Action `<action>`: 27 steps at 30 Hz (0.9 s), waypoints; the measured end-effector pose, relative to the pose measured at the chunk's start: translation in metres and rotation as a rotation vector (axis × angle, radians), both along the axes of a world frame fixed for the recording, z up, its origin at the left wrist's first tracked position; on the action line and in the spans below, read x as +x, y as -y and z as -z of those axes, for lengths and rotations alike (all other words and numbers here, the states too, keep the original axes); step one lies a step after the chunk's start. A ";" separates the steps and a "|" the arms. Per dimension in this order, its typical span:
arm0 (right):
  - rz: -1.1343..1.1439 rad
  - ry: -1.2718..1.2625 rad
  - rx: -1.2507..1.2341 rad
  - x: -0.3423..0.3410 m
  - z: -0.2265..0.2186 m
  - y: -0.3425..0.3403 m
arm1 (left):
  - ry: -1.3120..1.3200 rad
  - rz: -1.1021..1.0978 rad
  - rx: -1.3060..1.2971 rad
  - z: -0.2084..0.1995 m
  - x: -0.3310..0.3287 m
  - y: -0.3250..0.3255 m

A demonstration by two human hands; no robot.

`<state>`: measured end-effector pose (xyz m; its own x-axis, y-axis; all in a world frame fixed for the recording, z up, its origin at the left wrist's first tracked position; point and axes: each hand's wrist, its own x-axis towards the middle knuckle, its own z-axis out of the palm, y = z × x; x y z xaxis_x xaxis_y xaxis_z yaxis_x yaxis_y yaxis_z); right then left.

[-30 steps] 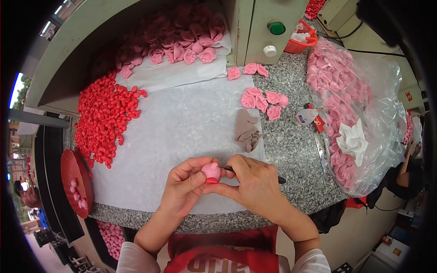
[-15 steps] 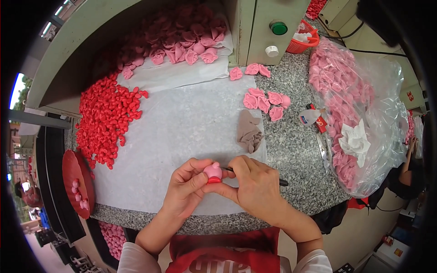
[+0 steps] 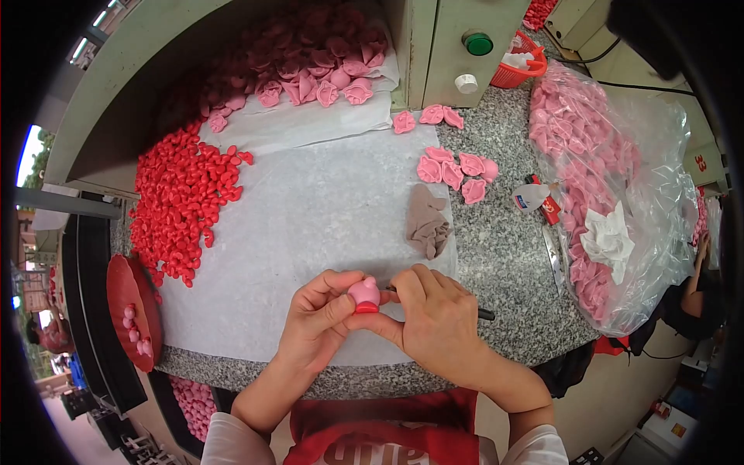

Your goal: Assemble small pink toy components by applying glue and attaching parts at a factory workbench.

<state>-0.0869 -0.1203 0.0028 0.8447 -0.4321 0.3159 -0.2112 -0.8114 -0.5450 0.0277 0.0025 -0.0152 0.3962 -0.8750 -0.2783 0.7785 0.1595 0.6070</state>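
Low over the white paper, my left hand (image 3: 314, 318) grips a small round pink figure (image 3: 363, 291) between thumb and fingers. The figure has a knob on top and a red piece (image 3: 366, 308) at its base. Closed around a slim black-handled tool (image 3: 486, 315), my right hand (image 3: 442, 318) is just right of the figure, its thumb reaching to the red base. Most of the tool is hidden by the fingers. A crumpled grey-brown glove (image 3: 428, 223) lies on the paper beyond my right hand.
Small red pieces (image 3: 182, 205) are heaped at left, above a red dish (image 3: 124, 291). Pink hollow shells (image 3: 452, 174) sit at right beside a glue bottle (image 3: 531, 197), a metal blade (image 3: 552, 252) and a plastic bag (image 3: 659, 178). A grey-green cabinet (image 3: 446, 66) stands behind.
The tool's tip has drawn slightly back to the right from the pink figure. Both hands keep nearly the same hold, and the whole view has shifted a little.
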 end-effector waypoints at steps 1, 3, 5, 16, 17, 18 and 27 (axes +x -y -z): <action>0.009 -0.014 -0.031 0.000 -0.001 -0.001 | -0.005 0.000 -0.005 0.000 0.000 0.000; 0.018 -0.029 -0.063 0.000 -0.002 -0.002 | -0.010 0.000 -0.010 0.000 0.000 0.000; 0.028 0.004 -0.047 0.000 0.000 -0.001 | -0.020 0.000 -0.032 0.000 0.000 0.001; 0.023 -0.031 -0.032 0.000 0.001 -0.001 | -0.014 0.008 -0.002 0.001 0.000 -0.001; 0.020 0.002 -0.016 0.000 0.001 0.000 | -0.017 0.010 -0.005 0.001 0.000 -0.001; 0.020 0.002 -0.016 0.000 0.001 0.000 | -0.017 0.010 -0.005 0.001 0.000 -0.001; 0.015 -0.005 -0.015 -0.001 0.001 -0.001 | -0.018 0.039 -0.040 -0.002 0.000 0.001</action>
